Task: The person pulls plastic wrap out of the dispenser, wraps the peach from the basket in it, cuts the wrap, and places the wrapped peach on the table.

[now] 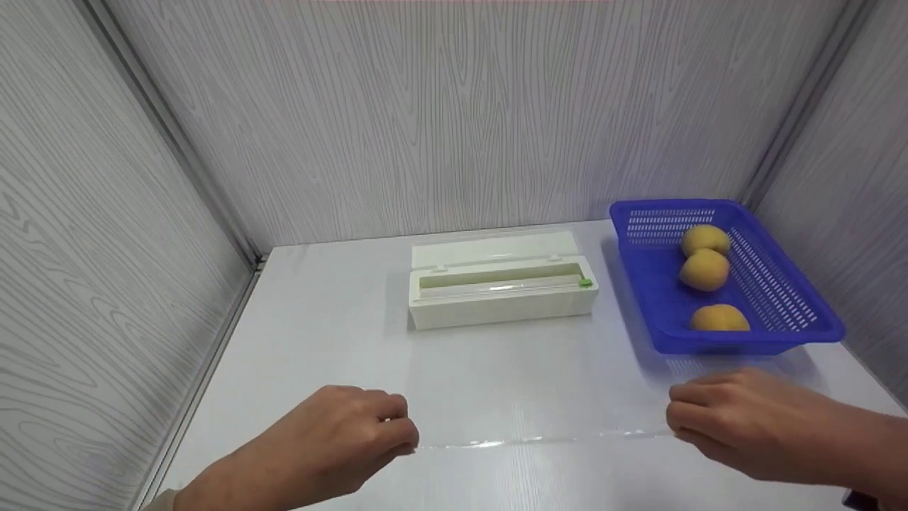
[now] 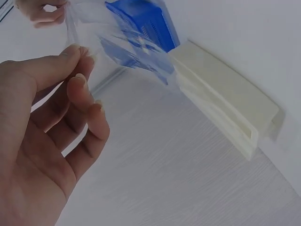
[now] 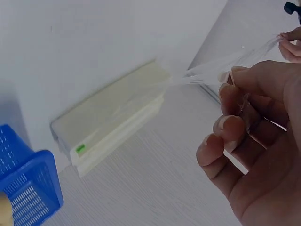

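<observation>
A sheet of clear film (image 1: 525,440) is stretched between the two hands, its near edge shining in the head view. The left hand (image 1: 333,440) pinches one corner between thumb and index finger; in the left wrist view the other fingers of that left hand (image 2: 56,108) are loosely curled. The right hand (image 1: 752,426) pinches the opposite corner, and some crumpled film shows by its fingers in the right wrist view. Beyond the hands lies a white dispenser box (image 1: 504,307), its lid (image 1: 496,248) tipped back, with a roll inside and a green slider (image 1: 585,282) at the right end.
A blue basket (image 1: 645,298) stands at the right, behind the right hand, holding yellow-orange fruits (image 1: 704,270). Wood-grain panels (image 1: 425,113) enclose the white table (image 1: 319,319) at the back and both sides.
</observation>
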### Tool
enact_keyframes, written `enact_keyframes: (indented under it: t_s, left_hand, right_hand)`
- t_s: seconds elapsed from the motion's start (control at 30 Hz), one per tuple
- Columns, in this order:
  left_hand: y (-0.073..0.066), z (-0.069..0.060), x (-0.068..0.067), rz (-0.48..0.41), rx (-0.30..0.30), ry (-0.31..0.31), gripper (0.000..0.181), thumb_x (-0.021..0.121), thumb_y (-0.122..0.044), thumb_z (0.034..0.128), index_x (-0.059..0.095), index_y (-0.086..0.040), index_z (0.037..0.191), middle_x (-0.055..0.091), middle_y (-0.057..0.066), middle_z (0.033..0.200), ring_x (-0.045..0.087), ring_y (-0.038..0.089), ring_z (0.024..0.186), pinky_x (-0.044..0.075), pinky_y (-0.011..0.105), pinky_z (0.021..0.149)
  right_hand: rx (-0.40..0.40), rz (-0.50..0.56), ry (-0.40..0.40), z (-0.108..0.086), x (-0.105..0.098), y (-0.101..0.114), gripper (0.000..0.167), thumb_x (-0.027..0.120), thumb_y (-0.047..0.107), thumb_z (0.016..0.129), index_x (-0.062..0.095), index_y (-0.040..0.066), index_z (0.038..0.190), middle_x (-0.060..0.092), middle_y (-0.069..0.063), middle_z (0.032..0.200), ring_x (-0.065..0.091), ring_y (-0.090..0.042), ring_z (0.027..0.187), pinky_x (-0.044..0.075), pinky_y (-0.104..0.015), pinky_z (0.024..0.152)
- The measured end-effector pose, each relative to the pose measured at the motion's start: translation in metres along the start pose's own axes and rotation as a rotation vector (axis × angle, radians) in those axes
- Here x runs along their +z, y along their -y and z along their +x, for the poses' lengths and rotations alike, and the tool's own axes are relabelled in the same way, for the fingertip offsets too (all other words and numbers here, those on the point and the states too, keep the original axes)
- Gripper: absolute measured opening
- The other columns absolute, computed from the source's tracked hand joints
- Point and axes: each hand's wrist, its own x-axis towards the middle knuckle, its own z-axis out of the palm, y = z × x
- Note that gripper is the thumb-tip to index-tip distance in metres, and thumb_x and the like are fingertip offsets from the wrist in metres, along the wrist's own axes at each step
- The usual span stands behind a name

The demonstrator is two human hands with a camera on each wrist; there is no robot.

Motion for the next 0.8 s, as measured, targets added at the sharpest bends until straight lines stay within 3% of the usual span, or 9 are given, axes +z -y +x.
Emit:
enact_keyframes:
  t_s: [0.17, 0.33, 0.43, 0.57, 0.67, 0.8]
  left_hand:
    - [-0.012, -0.002, 0.019, -0.015, 0.029, 0.073, 0.023, 0.081, -0.012, 0.0728, 0.062, -0.024, 0.068, 0.048, -0.013, 0.061, 0.034, -0.001, 0.053, 0.021, 0.009, 0.05]
    - [-0.019, -0.005, 0.04, 0.03, 0.073, 0.148, 0.025, 0.08, -0.018, 0.0722, 0.058, -0.025, 0.062, 0.045, -0.013, 0.057, 0.024, 0.001, 0.051, 0.011, 0.012, 0.049]
    - [-0.022, -0.008, 0.053, 0.062, 0.103, 0.208, 0.031, 0.075, -0.018, 0.0716, 0.048, -0.024, 0.057, 0.037, -0.012, 0.055, 0.014, 0.003, 0.054, 0.006, 0.015, 0.05]
    - [-0.024, -0.013, 0.073, 0.063, 0.123, 0.316, 0.032, 0.07, -0.017, 0.0679, 0.042, -0.024, 0.055, 0.034, -0.012, 0.053, 0.012, 0.004, 0.054, 0.006, 0.016, 0.047]
    - [-0.027, -0.017, 0.089, -0.012, 0.113, 0.402, 0.027, 0.07, -0.018, 0.0686, 0.047, -0.025, 0.056, 0.037, -0.013, 0.052, 0.016, 0.001, 0.051, 0.01, 0.015, 0.044]
    - [-0.031, -0.021, 0.104, -0.127, 0.089, 0.464, 0.025, 0.07, -0.02, 0.0735, 0.052, -0.025, 0.057, 0.04, -0.014, 0.051, 0.017, -0.002, 0.05, 0.014, 0.013, 0.041]
  right_hand:
    - [0.027, 0.092, 0.13, -0.008, 0.019, -0.002, 0.031, 0.076, 0.004, 0.076, 0.054, 0.026, 0.076, 0.043, 0.019, 0.069, 0.034, 0.01, 0.061, 0.026, -0.005, 0.052]
    - [0.122, 0.202, 0.28, -0.015, 0.03, -0.002, 0.031, 0.072, 0.003, 0.081, 0.054, 0.027, 0.076, 0.045, 0.02, 0.07, 0.033, 0.01, 0.059, 0.025, -0.006, 0.05]
    - [0.122, 0.234, 0.313, -0.018, 0.038, -0.003, 0.031, 0.071, 0.002, 0.082, 0.053, 0.026, 0.075, 0.044, 0.02, 0.068, 0.032, 0.01, 0.058, 0.025, -0.006, 0.049]
    - [0.153, 0.302, 0.407, -0.018, 0.054, -0.004, 0.025, 0.069, 0.004, 0.085, 0.058, 0.025, 0.076, 0.047, 0.02, 0.069, 0.035, 0.009, 0.059, 0.032, -0.009, 0.051]
    - [0.167, 0.32, 0.474, -0.02, 0.069, -0.004, 0.021, 0.069, 0.006, 0.085, 0.061, 0.024, 0.077, 0.05, 0.021, 0.07, 0.038, 0.009, 0.06, 0.035, -0.011, 0.052]
    - [0.177, 0.366, 0.546, -0.024, 0.086, -0.002, 0.017, 0.067, 0.01, 0.088, 0.064, 0.024, 0.08, 0.049, 0.02, 0.068, 0.038, 0.009, 0.061, 0.035, -0.011, 0.054]
